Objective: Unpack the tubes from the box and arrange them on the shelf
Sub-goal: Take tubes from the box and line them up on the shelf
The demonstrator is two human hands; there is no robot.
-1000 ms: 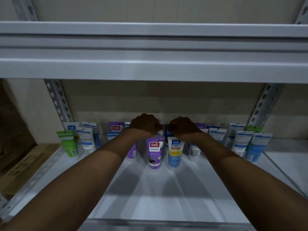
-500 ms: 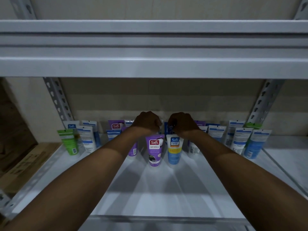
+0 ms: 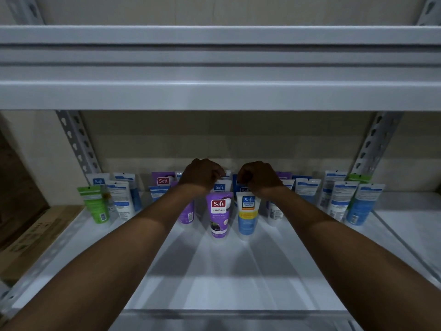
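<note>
Just behind the purple tube (image 3: 219, 212) on the shelf (image 3: 214, 283), the left hand (image 3: 202, 175) pinches a white tube (image 3: 219, 187) by its crimped top, seemingly steadying it upright in its row, while the right hand (image 3: 260, 177), curled behind and right of the purple tube, hides whatever it grips.

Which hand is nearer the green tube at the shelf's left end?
Left. The left hand is mid-row, right of the green tube; the right hand is farther right.

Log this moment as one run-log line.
stage: arranging | left hand: curled at white tube top, grip unclear | right hand: curled at dark blue tube, grip unclear
</note>
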